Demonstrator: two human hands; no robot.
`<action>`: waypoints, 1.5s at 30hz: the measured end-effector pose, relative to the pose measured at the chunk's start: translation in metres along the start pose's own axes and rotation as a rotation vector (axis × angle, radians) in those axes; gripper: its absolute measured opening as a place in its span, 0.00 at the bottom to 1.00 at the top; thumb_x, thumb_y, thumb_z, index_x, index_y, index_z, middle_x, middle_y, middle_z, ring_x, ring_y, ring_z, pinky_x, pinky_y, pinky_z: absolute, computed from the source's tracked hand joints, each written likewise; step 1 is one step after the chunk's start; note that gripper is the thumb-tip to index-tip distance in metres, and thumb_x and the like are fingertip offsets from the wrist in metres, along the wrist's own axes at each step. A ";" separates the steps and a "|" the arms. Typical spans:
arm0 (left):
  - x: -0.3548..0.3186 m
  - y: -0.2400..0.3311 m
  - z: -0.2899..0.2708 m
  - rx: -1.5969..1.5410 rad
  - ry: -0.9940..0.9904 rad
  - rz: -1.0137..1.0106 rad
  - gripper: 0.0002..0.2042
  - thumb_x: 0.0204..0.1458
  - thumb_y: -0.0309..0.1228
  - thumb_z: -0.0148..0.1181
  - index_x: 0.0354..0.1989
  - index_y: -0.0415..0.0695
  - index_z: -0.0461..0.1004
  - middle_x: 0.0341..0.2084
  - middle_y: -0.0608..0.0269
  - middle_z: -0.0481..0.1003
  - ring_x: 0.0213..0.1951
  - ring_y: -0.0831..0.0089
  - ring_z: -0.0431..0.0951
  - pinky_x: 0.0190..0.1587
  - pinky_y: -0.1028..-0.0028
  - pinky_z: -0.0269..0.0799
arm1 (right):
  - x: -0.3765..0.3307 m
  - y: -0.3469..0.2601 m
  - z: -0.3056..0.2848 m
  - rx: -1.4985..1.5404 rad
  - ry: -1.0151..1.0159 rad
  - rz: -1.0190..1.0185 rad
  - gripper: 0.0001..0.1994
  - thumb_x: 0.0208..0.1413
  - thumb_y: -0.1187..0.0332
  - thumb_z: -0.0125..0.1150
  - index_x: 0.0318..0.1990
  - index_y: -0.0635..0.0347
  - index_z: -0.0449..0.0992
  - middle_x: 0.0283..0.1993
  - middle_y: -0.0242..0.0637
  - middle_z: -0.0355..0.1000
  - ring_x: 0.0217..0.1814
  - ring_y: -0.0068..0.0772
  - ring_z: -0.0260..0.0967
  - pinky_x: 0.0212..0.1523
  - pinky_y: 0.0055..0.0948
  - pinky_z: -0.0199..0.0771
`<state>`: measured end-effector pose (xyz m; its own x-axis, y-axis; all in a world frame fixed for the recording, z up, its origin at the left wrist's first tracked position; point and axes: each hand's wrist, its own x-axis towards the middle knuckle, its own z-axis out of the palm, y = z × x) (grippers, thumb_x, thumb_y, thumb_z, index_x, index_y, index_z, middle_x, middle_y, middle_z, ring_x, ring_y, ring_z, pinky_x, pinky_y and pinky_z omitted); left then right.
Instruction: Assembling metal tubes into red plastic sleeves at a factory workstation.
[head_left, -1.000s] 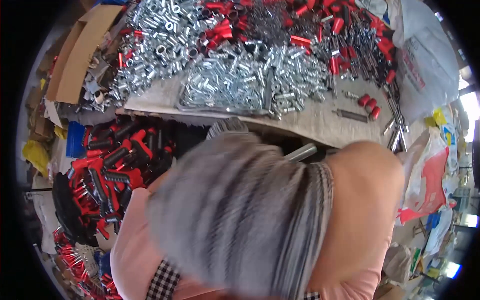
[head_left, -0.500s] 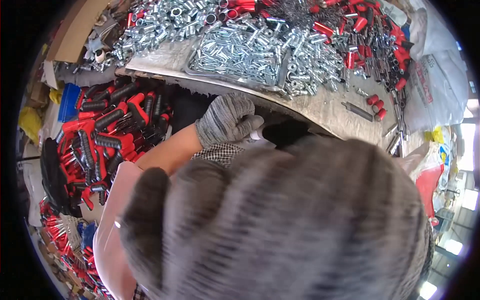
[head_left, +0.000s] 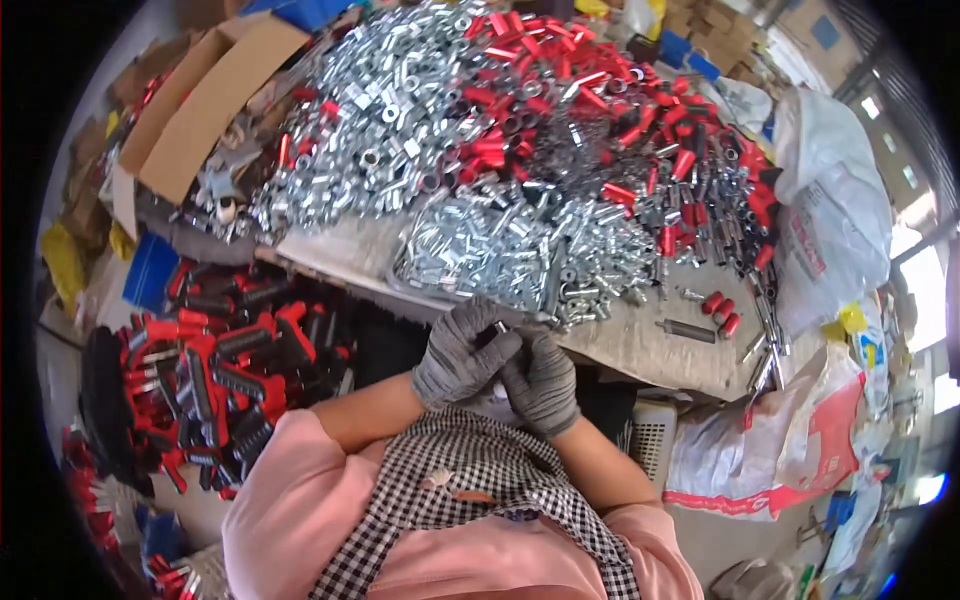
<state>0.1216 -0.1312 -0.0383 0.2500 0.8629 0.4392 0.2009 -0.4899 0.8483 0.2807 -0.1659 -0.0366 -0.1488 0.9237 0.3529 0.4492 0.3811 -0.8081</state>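
My two hands, in grey knitted gloves, meet in front of my chest at the near edge of the workbench (head_left: pixel 620 345). The curled fingers of my left hand (head_left: pixel 460 352) hold a small silvery metal part (head_left: pixel 500 328), whose end shows by the thumb. Close against it, my right hand (head_left: pixel 546 385) has its fingers bent in a pinch; what lies in them is hidden. Just beyond the hands is a shallow tray (head_left: pixel 548 292) heaped with small metal pins (head_left: pixel 465 245).
Piles of silvery metal sleeves (head_left: pixel 365 130) and red tubes (head_left: pixel 540 50) cover the far bench. Red-and-black tool handles (head_left: pixel 215 375) are heaped at left, near a cardboard box (head_left: pixel 215 110). At right lie a grey rod (head_left: pixel 688 330), a white plastic bag (head_left: pixel 835 230) and a red-and-white sack (head_left: pixel 765 440).
My right hand, large and blurred close to the camera before, has dropped away to join my left hand. The view has shifted, so more of the bench and my apron shows.
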 end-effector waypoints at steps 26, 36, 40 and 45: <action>0.026 0.006 -0.004 -0.434 -0.065 -0.071 0.13 0.48 0.24 0.63 0.43 0.43 0.72 0.37 0.62 0.72 0.39 0.74 0.73 0.43 0.73 0.69 | -0.013 0.009 0.017 0.731 0.012 0.290 0.24 0.58 0.53 0.57 0.51 0.64 0.69 0.31 0.28 0.70 0.29 0.15 0.63 0.28 0.17 0.62; 0.159 -0.086 -0.131 1.010 0.003 -0.282 0.19 0.50 0.35 0.56 0.48 0.38 0.68 0.33 0.46 0.77 0.37 0.51 0.78 0.40 0.62 0.74 | 0.016 0.007 0.006 0.941 -0.084 0.312 0.20 0.60 0.55 0.53 0.53 0.61 0.67 0.33 0.32 0.69 0.35 0.26 0.68 0.35 0.24 0.68; 0.190 -0.146 -0.138 1.221 -0.276 -0.471 0.20 0.43 0.33 0.57 0.46 0.38 0.71 0.39 0.43 0.76 0.43 0.53 0.78 0.43 0.60 0.74 | 0.013 0.018 0.015 0.834 -0.087 0.316 0.23 0.59 0.55 0.55 0.54 0.63 0.66 0.37 0.33 0.70 0.36 0.22 0.67 0.36 0.24 0.69; 0.202 -0.120 -0.133 1.304 -0.571 -0.478 0.18 0.40 0.31 0.60 0.42 0.39 0.76 0.42 0.46 0.76 0.44 0.56 0.78 0.43 0.62 0.75 | 0.008 0.024 0.010 0.765 0.022 0.271 0.21 0.57 0.60 0.59 0.54 0.62 0.65 0.34 0.30 0.69 0.34 0.21 0.66 0.36 0.23 0.69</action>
<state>0.0218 0.1186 -0.0124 0.1834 0.9563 -0.2276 0.9707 -0.2128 -0.1120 0.2816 -0.1493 -0.0582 -0.1005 0.9898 0.1013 -0.2612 0.0720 -0.9626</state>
